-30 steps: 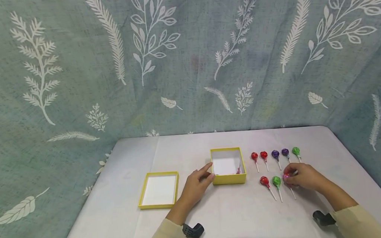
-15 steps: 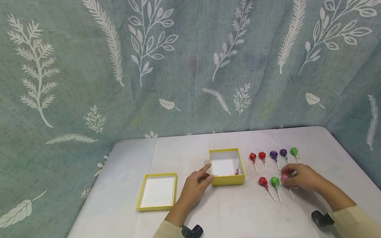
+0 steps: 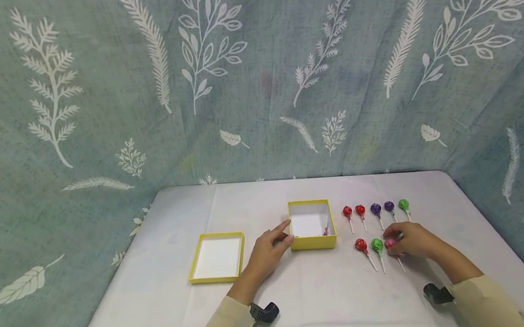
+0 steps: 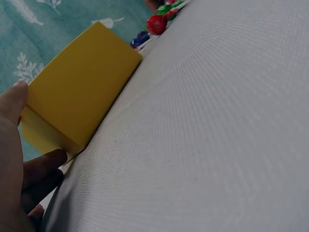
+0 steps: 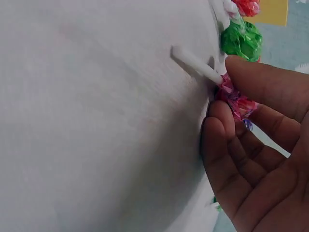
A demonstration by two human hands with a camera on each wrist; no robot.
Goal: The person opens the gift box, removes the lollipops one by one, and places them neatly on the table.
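My left hand (image 3: 267,253) rests against the left side of an open yellow box (image 3: 314,242), its fingers loosely extended at the corner. Inside, by the right wall, a small red-pink piece (image 3: 326,230) shows; the front wall hides the rest of the floor. My right hand (image 3: 413,241) pinches a pink lollipop (image 5: 236,102) between thumb and fingers, its white stick close to the table. Left of that hand lie a green lollipop (image 3: 377,246) and a red lollipop (image 3: 361,246). Farther back is a row of several red, purple and green lollipops (image 3: 375,210).
A yellow-rimmed box lid (image 3: 217,258) lies on the white-covered table (image 3: 328,297), left of my left hand. Behind the table hangs a blue-green cloth (image 3: 257,107) with white leaf prints. Each wrist carries a dark device (image 3: 265,312).
The head view has shifted slightly. Both hands stay where they were, the left at the box and the right on the pink lollipop.
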